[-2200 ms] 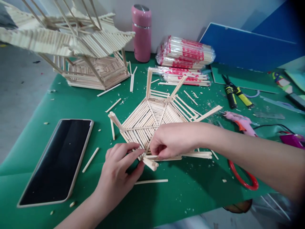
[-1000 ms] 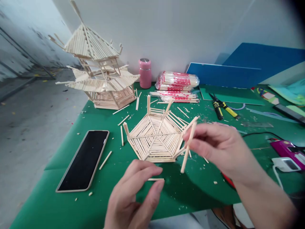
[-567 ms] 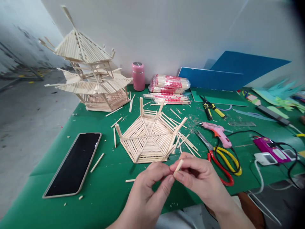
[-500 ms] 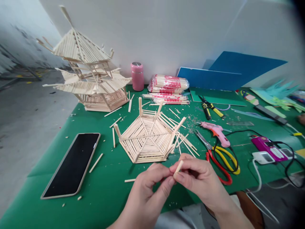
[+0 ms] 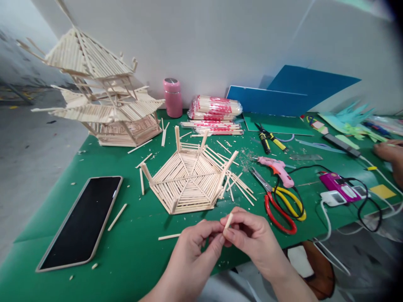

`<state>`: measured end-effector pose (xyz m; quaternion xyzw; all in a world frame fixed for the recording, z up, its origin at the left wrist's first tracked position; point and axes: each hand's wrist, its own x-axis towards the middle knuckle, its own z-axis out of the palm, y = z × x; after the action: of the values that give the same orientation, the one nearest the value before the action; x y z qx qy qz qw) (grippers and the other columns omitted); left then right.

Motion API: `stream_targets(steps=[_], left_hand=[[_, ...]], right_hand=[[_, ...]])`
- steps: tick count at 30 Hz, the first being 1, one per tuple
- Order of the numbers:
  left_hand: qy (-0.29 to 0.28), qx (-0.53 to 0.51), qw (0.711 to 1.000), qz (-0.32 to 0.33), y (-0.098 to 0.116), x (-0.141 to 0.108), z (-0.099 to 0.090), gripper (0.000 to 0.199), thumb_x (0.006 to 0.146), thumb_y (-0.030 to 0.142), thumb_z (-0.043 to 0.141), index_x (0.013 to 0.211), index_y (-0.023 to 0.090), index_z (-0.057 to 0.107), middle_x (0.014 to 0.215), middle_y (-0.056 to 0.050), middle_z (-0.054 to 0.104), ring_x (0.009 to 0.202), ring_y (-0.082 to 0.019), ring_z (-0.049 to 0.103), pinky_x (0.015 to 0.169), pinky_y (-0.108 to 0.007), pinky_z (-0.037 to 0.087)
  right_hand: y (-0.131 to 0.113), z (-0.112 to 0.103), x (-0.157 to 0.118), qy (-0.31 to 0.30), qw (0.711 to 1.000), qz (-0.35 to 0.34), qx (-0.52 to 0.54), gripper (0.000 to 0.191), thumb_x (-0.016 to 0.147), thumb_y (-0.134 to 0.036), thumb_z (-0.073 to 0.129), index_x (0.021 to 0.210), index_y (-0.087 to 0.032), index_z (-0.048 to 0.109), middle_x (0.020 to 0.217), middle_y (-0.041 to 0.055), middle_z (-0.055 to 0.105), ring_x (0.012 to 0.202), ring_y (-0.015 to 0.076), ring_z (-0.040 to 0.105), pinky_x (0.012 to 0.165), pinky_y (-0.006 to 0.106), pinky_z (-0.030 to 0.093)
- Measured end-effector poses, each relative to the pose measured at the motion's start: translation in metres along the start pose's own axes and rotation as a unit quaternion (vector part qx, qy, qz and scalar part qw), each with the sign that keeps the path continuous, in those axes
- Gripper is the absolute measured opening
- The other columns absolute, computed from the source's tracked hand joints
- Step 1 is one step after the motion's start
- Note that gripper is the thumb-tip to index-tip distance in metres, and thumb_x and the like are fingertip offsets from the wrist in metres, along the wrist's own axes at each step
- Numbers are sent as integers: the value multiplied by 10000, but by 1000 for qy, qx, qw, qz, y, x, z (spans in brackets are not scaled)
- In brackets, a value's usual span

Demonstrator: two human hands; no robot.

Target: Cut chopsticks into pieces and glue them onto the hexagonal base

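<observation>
Reference centre: the hexagonal stick frame point(image 5: 189, 186), lying on the green table point(image 5: 132, 260) with posts rising from its corners; 12 o'clock points away from the person. The right hand point(image 5: 250, 235), at 5 o'clock, pinches a short stick point(image 5: 228, 221) between thumb and index finger; the stick is tilted, one end exposed, the other concealed by the fingers. The left hand point(image 5: 195, 247), at 6 o'clock, has its fingertips drawn together against the right hand's; whether it also grips the short stick cannot be told. Both hands are apart from the frame. A loose stick point(image 5: 169, 237) lies at 7 o'clock, beside the left hand. Phone point(image 5: 82, 222): 8 o'clock. Stick pagoda point(image 5: 88, 54): between 10 and 11 o'clock. Pliers point(image 5: 265, 142): 2 o'clock. Pink glue gun point(image 5: 278, 166): between 2 and 3 o'clock, just beyond the scissors point(image 5: 270, 199) at 3 o'clock.
</observation>
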<state>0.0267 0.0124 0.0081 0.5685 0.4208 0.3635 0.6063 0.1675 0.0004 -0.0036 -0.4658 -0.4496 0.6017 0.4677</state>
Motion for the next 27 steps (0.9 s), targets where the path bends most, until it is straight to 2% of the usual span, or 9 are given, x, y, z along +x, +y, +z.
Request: stream_targets(steps=[5,8,10,14,17,19,22,25,27], left_hand=[[11,32,999,-40,-6,-4,-1,157,791,207,518,785,175,671,680,-21,677,644,-142,602,603,-217,471],[26,104,994,-13,-6,-11,-8,159,798,220,510,777,181,664,678,-23,668,620,-141,596,570,-219,462],[42,134,990,12,-4,-18,-18,152,800,208,510,787,190,661,694,-16,668,629,-138,605,564,-212,463],[122,139,981,52,0,-36,-43,144,774,159,557,866,211,655,749,14,714,654,-129,638,658,-212,500],[222,156,962,33,-1,-48,-60,194,755,154,603,926,227,656,771,42,732,709,-127,660,824,-235,483],[270,177,946,17,-2,-52,-68,164,748,177,619,897,226,668,775,47,732,732,-128,663,815,-224,498],[313,189,931,13,-4,-54,-72,124,738,218,628,851,229,677,758,51,729,705,-126,665,776,-209,523],[311,179,933,5,-7,-54,-71,157,735,215,627,878,269,665,784,74,721,721,-107,663,757,-149,513],[266,182,947,17,-11,-52,-71,180,751,210,608,909,288,650,841,76,707,759,-102,655,737,-121,505]], right_hand=[[1,-25,-9,62,973,9,-224,167,787,-342,572,782,-188,636,686,-1,571,617,122,527,556,219,438],[1,-72,-19,206,901,7,-382,222,778,-396,550,822,-193,626,771,35,646,676,163,586,613,249,475],[4,-107,-26,284,827,22,-484,270,778,-424,519,913,-209,612,839,48,663,732,181,616,659,267,491],[13,-154,-34,304,768,53,-561,274,733,-371,527,924,-188,598,885,88,652,730,214,612,675,319,471],[18,-165,-34,309,737,72,-596,287,714,-397,544,913,-197,601,855,80,636,566,189,569,580,333,451],[21,-166,-32,312,723,78,-612,316,714,-454,554,904,-207,602,831,65,628,490,162,540,541,320,446],[25,-165,-28,299,705,12,-643,309,695,-495,582,816,-213,626,836,67,617,598,187,586,564,305,451],[26,-163,-22,266,696,-55,-665,294,746,-491,527,733,-218,635,879,58,616,742,192,608,619,276,459],[25,-164,-19,262,690,-65,-672,312,788,-481,470,729,-217,626,869,37,621,755,171,609,637,253,460]])
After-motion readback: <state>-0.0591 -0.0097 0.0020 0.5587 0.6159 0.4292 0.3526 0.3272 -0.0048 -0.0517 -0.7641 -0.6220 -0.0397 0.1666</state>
